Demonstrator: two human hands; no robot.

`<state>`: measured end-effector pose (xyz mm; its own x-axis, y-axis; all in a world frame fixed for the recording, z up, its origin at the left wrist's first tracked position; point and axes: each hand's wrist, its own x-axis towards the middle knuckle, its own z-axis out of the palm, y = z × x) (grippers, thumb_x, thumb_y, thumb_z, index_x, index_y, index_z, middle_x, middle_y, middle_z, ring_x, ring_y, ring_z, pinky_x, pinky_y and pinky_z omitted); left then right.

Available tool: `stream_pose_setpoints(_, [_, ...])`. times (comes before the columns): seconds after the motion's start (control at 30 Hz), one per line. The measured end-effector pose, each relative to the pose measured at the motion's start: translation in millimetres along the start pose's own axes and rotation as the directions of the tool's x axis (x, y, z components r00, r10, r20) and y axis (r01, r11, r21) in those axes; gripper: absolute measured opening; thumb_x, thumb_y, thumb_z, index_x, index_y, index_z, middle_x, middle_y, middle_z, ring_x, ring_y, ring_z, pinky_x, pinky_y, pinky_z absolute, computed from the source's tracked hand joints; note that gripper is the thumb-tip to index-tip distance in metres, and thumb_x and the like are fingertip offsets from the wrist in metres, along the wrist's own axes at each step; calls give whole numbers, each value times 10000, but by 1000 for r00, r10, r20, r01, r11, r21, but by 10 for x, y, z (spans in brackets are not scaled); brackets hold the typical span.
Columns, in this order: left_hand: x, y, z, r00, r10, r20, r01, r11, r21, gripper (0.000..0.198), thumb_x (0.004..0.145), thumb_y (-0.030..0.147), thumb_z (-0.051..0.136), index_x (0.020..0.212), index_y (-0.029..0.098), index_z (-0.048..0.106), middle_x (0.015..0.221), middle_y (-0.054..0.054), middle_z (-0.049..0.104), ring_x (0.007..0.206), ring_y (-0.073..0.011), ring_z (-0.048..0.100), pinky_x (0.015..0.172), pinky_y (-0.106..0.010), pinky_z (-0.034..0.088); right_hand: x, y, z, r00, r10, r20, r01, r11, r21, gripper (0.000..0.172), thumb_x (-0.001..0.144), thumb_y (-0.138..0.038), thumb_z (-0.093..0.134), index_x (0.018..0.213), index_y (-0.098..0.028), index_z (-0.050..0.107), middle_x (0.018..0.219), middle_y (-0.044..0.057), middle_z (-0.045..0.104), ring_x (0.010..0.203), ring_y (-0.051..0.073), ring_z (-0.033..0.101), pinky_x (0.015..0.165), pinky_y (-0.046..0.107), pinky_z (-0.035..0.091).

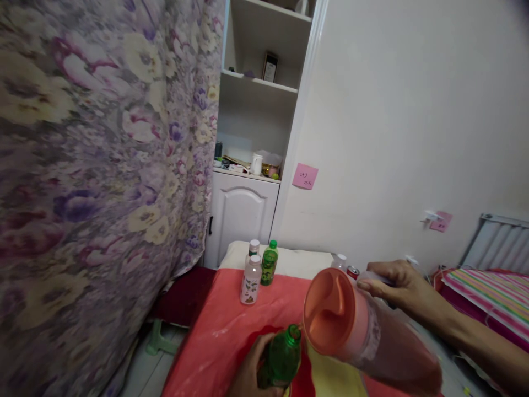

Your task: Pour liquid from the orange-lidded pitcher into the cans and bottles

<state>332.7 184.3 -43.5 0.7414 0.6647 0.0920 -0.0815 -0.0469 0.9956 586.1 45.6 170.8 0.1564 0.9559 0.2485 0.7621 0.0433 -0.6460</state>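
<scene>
My left hand (248,375) is wrapped round a green plastic bottle (281,358) with its neck open at the top. My right hand (397,284) grips a clear pitcher with an orange lid (339,320), tilted so the spout sits just beside the bottle's mouth. Both are held over a table with a red cloth (223,331). Further back on the table stand a clear bottle with a white cap (251,280), a second white-capped bottle (253,247) behind it and a small green bottle with a green cap (269,263).
A flowered curtain (95,165) fills the left side. Behind the table are a white cabinet with shelves (248,209), a wall with a pink note (305,176), a red can (352,271), a radiator (502,242) and striped bedding (487,292).
</scene>
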Motion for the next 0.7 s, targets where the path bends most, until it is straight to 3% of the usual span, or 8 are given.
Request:
stream_pose_setpoints(0.2, [-6, 62, 12, 1000, -13, 0, 13, 1000, -7, 709, 602, 245, 779, 1269, 138, 563, 1281, -194, 713, 1230, -406, 638, 1044, -451, 496, 2, 4, 4, 1000, -14, 12, 14, 1000, 9, 529, 917, -651, 584, 635, -221, 458, 605, -79, 324, 565, 105, 317, 529, 274, 258])
stream_pose_setpoints(0.37, [-24, -36, -17, 1000, 20, 23, -19, 999, -41, 689, 617, 203, 785, 1272, 218, 572, 1221, -114, 747, 1166, -366, 681, 992, -415, 531, 4, -1, 17, 1000, -20, 13, 20, 1000, 2, 535, 927, -647, 575, 633, -225, 426, 619, -79, 307, 583, 105, 295, 533, 275, 243])
stream_pose_setpoints(0.6, [-16, 3, -7, 1000, 11, 29, -11, 1000, -2, 716, 602, 219, 731, 1286, 127, 536, 1287, -207, 697, 1205, -392, 663, 1046, -470, 506, -11, -14, 15, 1000, -23, 7, 23, 1000, 2, 530, 918, -643, 587, 628, -224, 442, 611, -80, 311, 573, 105, 302, 528, 278, 250])
stream_pose_setpoints(0.7, [-9, -6, -7, 999, 17, 29, -17, 1000, 0, 700, 611, 210, 728, 1282, 154, 534, 1248, -180, 722, 1176, -385, 680, 1015, -463, 520, -6, -2, 12, 999, -29, 12, 30, 999, -22, 527, 930, -638, 576, 634, -221, 447, 611, -82, 310, 573, 103, 295, 526, 278, 238])
